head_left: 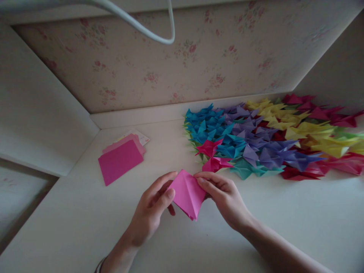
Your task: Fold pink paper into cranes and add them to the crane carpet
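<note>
A folded pink paper square (188, 193), creased down its middle into a diamond shape, is held just above the white desk (85, 212). My left hand (152, 210) pinches its left edge between thumb and fingers. My right hand (223, 195) grips its upper right corner with fingers closed on the paper. Just beyond the hands lie two finished pink paper cranes (213, 157).
A large heap of folded paper cranes (273, 140) in blue, purple, yellow, red and green fills the right back of the desk. A small stack of pink paper sheets (121, 159) lies to the left. A floral wall panel (170, 68) and a white cable (148, 26) are behind.
</note>
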The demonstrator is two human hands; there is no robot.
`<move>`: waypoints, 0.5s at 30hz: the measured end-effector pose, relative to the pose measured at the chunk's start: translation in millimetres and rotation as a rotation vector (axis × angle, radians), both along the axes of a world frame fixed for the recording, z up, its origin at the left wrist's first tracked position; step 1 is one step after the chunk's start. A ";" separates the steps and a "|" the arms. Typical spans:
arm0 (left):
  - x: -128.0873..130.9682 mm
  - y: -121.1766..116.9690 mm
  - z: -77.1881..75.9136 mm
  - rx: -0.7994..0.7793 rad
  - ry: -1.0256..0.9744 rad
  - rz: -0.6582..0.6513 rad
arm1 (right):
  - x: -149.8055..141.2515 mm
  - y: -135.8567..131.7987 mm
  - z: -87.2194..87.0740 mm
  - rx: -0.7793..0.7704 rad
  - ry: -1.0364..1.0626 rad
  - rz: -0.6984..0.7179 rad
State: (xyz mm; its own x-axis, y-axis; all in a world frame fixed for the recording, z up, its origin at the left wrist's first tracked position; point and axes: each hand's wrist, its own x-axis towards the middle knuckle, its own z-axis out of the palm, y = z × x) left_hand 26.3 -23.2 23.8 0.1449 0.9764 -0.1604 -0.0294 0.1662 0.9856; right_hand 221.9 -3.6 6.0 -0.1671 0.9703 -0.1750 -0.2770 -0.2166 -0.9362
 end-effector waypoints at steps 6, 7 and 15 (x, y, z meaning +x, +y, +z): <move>-1.9 1.6 -1.3 -0.079 -0.007 -0.099 | 2.1 -1.1 -4.3 -0.007 0.075 0.024; -1.4 2.2 -1.3 -0.085 -0.024 -0.075 | 3.0 -1.7 -5.2 0.004 0.085 0.045; -2.2 1.6 -0.1 -0.133 -0.279 -0.028 | 8.8 -6.7 -9.9 0.118 0.099 0.137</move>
State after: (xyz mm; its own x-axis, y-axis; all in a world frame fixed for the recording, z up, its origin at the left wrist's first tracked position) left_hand 24.1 -21.6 23.8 0.2280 0.9444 -0.2371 -0.2893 0.2982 0.9096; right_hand 230.7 -10.3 -4.0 -0.3099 0.9500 -0.0374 -0.3439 -0.1487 -0.9272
